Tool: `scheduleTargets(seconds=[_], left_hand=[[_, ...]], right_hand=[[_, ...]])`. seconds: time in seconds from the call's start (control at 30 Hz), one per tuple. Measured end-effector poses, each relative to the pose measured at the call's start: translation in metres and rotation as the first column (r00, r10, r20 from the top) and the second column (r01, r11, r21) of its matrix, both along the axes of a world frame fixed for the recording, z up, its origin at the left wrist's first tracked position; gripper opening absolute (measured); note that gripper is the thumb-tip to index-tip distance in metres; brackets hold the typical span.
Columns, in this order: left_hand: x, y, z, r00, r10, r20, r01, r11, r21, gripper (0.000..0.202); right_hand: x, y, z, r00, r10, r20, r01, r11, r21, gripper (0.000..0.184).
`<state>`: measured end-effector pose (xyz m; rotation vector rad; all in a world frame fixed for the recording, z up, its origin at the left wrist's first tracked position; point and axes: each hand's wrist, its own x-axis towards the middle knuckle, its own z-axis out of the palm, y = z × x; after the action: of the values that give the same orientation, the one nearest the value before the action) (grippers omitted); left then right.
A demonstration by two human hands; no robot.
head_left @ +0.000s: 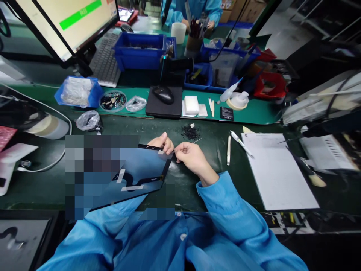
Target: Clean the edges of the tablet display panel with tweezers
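A dark, glossy tablet screen panel (149, 162) is held tilted over the bench, its left part blurred out by blocks. White tape strips and a black flex cable show on its face. My left hand (163, 143) is closed around the panel's far edge near the corner, with part of the fingers hidden behind it. Thumb and fingertips of my right hand (193, 158) are pinched together at that same corner; what they hold is too small to make out. Beyond the hands lies a heap of small black bits (190, 132), with a thin metal tool (197, 140) beside it.
To the right lie a white stick (228, 150), a pen (241, 144) and a paper pad (279, 169). A mouse (163, 94), white block (191, 105) and blue bins (139, 52) stand along the back. Another screen (19, 241) is at lower left. A person sits opposite.
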<state>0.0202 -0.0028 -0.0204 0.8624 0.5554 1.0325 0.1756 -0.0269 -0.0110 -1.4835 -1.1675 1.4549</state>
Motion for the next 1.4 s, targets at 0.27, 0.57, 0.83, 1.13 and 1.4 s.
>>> scheduleTargets(seconds=[0.27,0.57,0.83,1.13,1.4], left_hand=[[0.000,-0.002,0.007,0.997,0.014,0.075,-0.014,1.000,-0.007,0.061],[-0.003,0.003,0.010,0.961,0.000,0.278,0.049,0.985,-0.167,0.080],[-0.002,0.004,0.007,0.924,0.081,0.374,0.018,0.967,-0.255,0.081],[-0.001,0.000,0.012,0.886,0.102,0.451,0.066,0.937,-0.342,0.072],[-0.005,0.003,0.008,0.913,0.012,0.407,0.122,0.946,-0.302,0.074]], right_hand=[[-0.005,-0.002,-0.001,0.998,-0.066,-0.022,0.067,0.998,0.013,0.014],[-0.008,-0.007,0.005,0.993,-0.072,-0.095,0.081,0.993,0.090,0.023],[-0.006,-0.009,0.007,0.995,-0.057,-0.077,0.068,0.986,0.149,0.022],[-0.006,-0.009,0.008,0.989,-0.047,-0.142,0.069,0.985,0.157,0.024],[-0.005,-0.008,0.007,0.977,0.035,-0.209,-0.019,0.997,0.078,0.038]])
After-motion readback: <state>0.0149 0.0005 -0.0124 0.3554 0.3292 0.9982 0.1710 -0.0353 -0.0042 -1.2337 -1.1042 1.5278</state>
